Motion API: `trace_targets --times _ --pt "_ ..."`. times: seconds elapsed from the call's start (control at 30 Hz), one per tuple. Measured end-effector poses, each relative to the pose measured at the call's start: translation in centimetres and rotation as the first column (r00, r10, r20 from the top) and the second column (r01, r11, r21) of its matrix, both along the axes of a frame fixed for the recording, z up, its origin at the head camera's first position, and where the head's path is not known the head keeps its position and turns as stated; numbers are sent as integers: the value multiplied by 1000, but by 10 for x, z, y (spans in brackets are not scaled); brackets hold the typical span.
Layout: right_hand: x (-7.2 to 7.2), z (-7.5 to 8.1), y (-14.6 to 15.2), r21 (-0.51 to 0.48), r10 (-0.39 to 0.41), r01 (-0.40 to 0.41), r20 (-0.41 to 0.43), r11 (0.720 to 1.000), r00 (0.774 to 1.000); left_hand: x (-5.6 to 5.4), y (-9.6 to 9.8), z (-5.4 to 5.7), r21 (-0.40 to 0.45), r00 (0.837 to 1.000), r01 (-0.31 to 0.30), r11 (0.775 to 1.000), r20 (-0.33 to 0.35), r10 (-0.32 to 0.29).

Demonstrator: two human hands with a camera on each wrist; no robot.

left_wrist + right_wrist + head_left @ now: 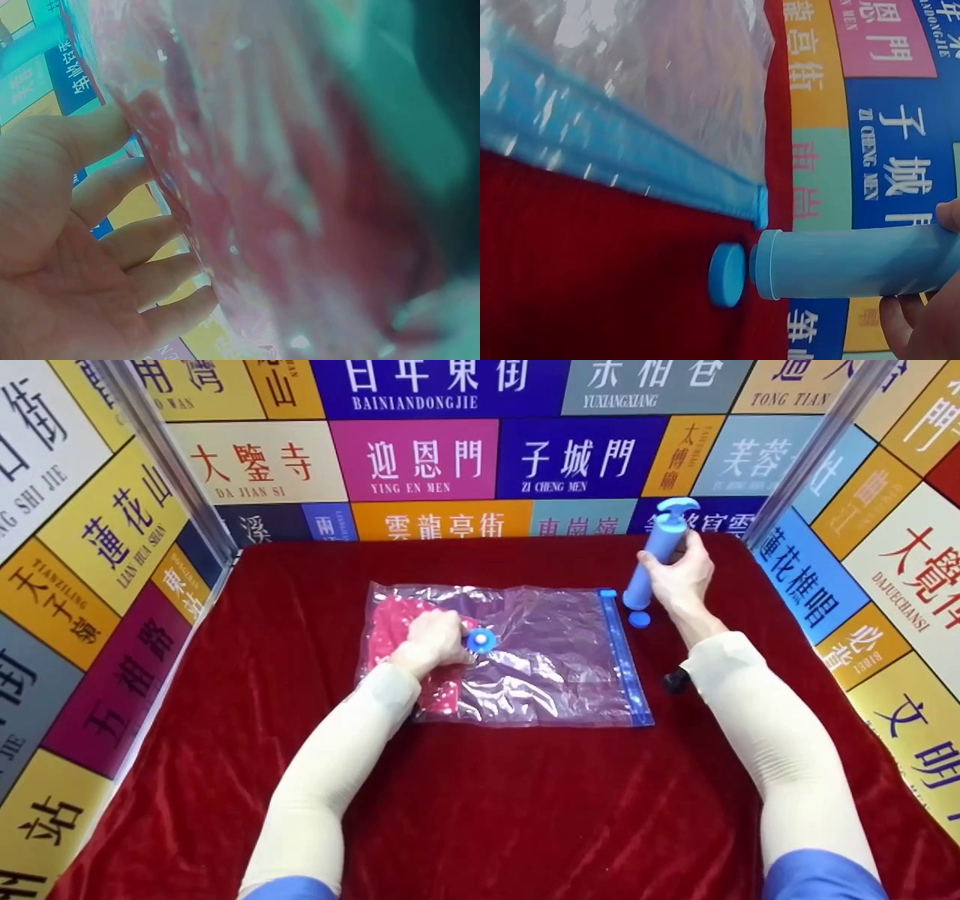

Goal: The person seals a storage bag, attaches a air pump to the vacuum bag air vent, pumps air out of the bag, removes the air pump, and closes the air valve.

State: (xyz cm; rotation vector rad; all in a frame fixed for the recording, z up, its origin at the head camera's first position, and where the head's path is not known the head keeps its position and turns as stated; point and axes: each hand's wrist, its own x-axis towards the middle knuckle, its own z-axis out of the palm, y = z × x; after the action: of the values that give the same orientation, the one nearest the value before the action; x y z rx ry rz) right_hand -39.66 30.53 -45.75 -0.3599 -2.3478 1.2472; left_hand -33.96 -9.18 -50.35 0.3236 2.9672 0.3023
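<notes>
A clear plastic vacuum bag (555,682) lies flat on the table, with a pink, white-spotted cloth (394,622) inside its left part. My left hand (435,639) is over the cloth end, beside the bag's round blue valve (481,640). In the left wrist view, the left fingers (161,236) are loosely extended with their tips at the plastic. My right hand (686,574) grips a blue hand pump (654,562) by its barrel, upright and slightly tilted, right of the bag's zip edge. Just below the pump's lower end is a blue round cap (727,274).
Dark red velvet cloth (525,810) covers the table. A blue zip strip (630,660) runs along the bag's right edge, its slider (607,593) at the far corner. Sign-printed panels (420,457) stand behind and on both sides.
</notes>
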Motion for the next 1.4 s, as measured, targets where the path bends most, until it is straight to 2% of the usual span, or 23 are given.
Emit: trace_targets --times 0.33,0.6,0.93,1.1,1.4 --pt "1 -1 35 28 -86 85 35 996 996 -1 1 0 12 999 -32 999 17 31" --pt "-1 -1 57 7 -162 162 65 987 985 -3 1 0 -3 999 -39 999 14 39" --pt "-3 -5 67 -1 -178 179 105 984 978 -2 0 0 -19 1000 -21 1000 3 21" --pt "-3 -7 69 -10 -153 156 132 988 979 -2 1 0 -15 999 -37 999 13 37" --pt "-1 -10 72 14 -116 115 183 993 976 -1 1 0 -6 1000 -30 1000 7 30"
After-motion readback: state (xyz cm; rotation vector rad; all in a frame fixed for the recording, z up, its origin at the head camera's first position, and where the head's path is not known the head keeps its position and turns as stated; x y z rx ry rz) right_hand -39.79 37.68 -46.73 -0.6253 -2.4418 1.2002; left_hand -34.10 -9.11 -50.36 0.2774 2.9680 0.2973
